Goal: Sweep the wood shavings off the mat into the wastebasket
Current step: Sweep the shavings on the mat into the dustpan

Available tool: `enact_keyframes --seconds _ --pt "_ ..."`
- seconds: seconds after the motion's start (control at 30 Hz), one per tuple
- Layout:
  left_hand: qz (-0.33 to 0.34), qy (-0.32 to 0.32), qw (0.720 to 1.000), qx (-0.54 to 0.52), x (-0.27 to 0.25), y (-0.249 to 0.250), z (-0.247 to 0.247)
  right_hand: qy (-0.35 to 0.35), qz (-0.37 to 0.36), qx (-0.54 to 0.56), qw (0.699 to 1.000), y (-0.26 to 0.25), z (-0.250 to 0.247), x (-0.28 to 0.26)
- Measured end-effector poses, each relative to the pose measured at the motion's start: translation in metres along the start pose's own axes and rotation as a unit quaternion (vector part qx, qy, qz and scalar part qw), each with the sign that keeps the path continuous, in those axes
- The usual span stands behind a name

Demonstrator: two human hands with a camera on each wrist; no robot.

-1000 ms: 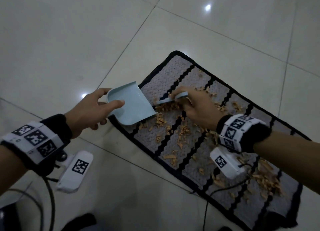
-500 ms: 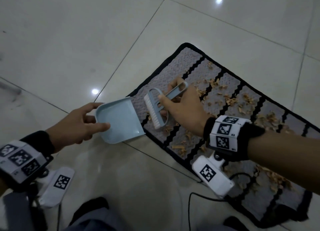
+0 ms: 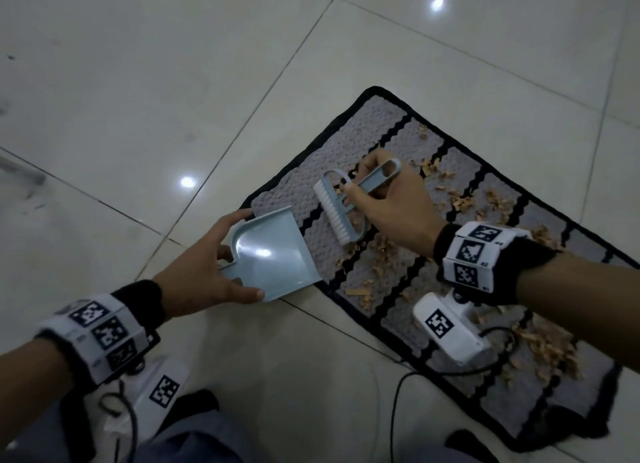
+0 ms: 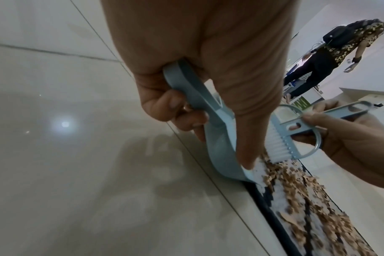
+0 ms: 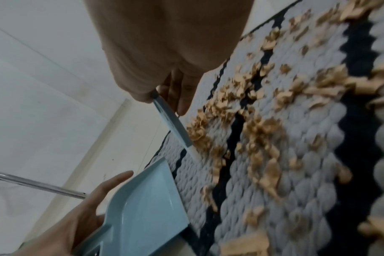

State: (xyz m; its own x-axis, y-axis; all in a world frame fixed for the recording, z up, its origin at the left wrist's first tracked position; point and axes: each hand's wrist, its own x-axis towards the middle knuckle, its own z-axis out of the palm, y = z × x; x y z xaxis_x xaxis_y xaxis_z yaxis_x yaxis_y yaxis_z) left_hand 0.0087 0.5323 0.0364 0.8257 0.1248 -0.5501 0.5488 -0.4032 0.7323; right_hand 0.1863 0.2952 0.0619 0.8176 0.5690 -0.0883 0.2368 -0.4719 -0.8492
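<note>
The left hand [image 3: 204,275] grips the handle end of the pale blue plastic dustpan [image 3: 273,254] at the near-left edge of the grey knitted mat with black stripes [image 3: 391,286], while the right hand [image 3: 391,206] pinches the slim handle of the pale blue brush with white bristles [image 3: 337,208] just beyond its lip. The tan wood shavings [image 3: 381,254], strewn over the mat's middle and right, look feather-light and liable to snag in the soft weave, so short strokes seem wise. No wastebasket is in view, and the right wrist view is blurred.

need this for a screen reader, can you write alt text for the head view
From above, a right hand holds a small brush over a striped mat strewn with wood shavings, while a left hand holds a pale blue dustpan at the mat's edge on a tiled floor.
</note>
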Motion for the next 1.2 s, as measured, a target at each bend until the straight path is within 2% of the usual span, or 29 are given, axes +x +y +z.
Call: enact_keyframes --seconds 0.13,0.23,0.4,0.53,0.77,0.83,1.03,1.2 --pt "0.012 -0.014 1.000 0.003 -0.002 -0.006 0.011 0.035 -0.022 -0.057 0.998 0.002 -0.031 0.013" --pt "0.024 0.007 0.999 0.026 -0.005 -0.006 0.021 0.073 -0.048 -0.134 0.987 0.009 -0.044 0.030" --pt "0.017 0.047 0.998 0.043 -0.004 0.004 0.038 0.068 -0.036 -0.225 0.971 0.027 -0.043 0.048" --pt "0.000 0.052 0.997 0.064 0.010 0.013 0.042 0.072 0.002 -0.224 0.972 0.040 -0.033 0.046" --pt "-0.010 0.045 0.988 0.146 0.038 0.026 0.028 0.149 0.031 -0.206 0.967 0.049 -0.030 0.030" --pt "-0.011 0.043 0.984 0.171 0.044 0.029 0.024 0.151 0.050 -0.202 0.966 0.051 -0.033 0.028" --pt "-0.011 0.033 0.978 0.205 0.056 0.036 0.021 0.145 0.010 -0.198 0.969 0.046 -0.010 0.021" --pt "-0.014 0.029 0.976 0.216 0.059 0.037 0.020 0.113 -0.022 -0.185 0.976 0.039 0.010 0.015"
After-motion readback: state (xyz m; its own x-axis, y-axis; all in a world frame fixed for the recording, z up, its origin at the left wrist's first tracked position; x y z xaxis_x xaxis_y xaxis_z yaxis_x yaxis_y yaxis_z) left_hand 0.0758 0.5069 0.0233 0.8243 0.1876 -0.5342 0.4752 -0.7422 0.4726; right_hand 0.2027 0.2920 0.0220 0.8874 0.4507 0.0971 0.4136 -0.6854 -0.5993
